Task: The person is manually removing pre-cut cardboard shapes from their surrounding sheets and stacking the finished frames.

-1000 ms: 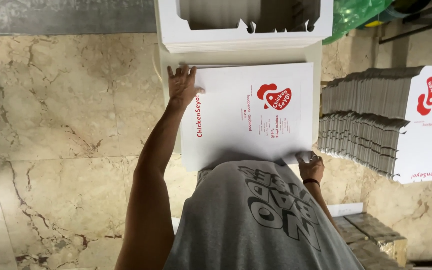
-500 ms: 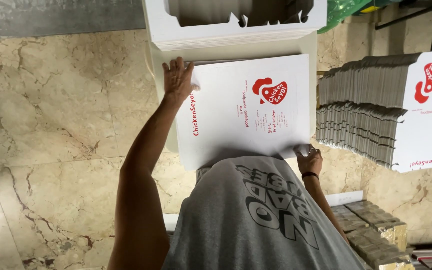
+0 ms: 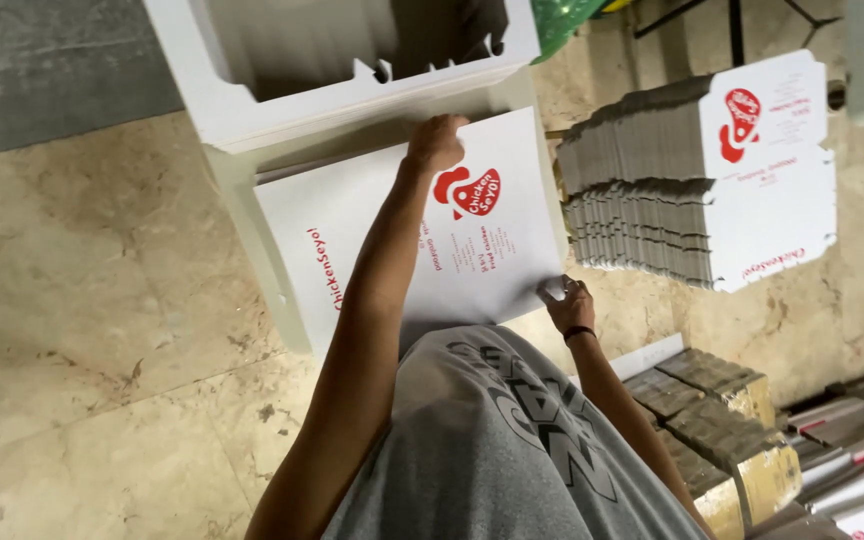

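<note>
A white cardboard box (image 3: 392,240) with red printing on its lid lies on the floor in front of me. My left hand (image 3: 437,143) reaches over the lid, and its fingers curl over the far edge near the red logo. My right hand (image 3: 567,303), with a dark band on the wrist, grips the lid's near right corner. My grey printed shirt (image 3: 512,450) hides the box's near edge.
An open white box (image 3: 252,100) with notched walls sits just beyond the lid. A tall stack of flat printed cartons (image 3: 692,190) stands to the right. Brown wrapped bundles (image 3: 722,420) and more printed cartons (image 3: 852,440) lie at lower right on the marble floor (image 3: 102,330).
My left hand has slid from the lid's far left corner rightward along the far edge to the logo. My right hand stays at the near right corner.
</note>
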